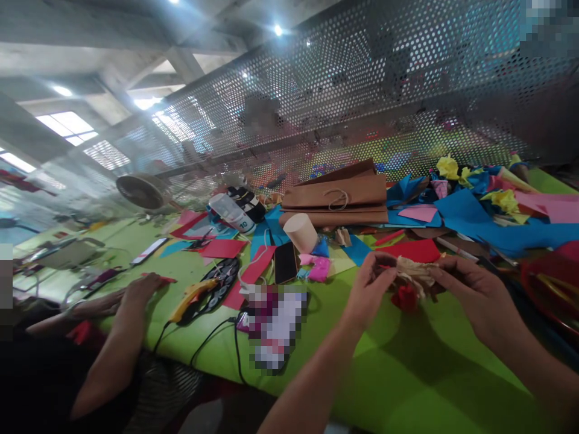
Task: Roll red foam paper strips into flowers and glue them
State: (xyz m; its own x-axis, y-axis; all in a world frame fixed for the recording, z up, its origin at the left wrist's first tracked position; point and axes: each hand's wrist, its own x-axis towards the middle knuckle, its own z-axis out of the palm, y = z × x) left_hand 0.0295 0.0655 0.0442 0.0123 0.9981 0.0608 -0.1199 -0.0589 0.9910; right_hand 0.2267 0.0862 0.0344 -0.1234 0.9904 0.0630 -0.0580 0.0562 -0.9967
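My left hand (374,283) pinches one side of a crumpled cream paper piece (414,272). On its other side, the fingers of my right hand (473,286) are closed on the same piece. Below the cream folds hangs a small crumpled red paper part (404,298); whether the two are joined I cannot tell. Both hands are just above the green tabletop (375,355), with a red sheet (414,249) lying behind them.
A co-worker's hands (147,286) rest at the left near a yellow glue gun (192,300). Phones, one being a black phone (286,263), lie in the middle. Behind stand a paper roll (300,233), folded brown paper (335,199) and blue sheets (479,223). Perforated metal mesh (316,108) rises behind.
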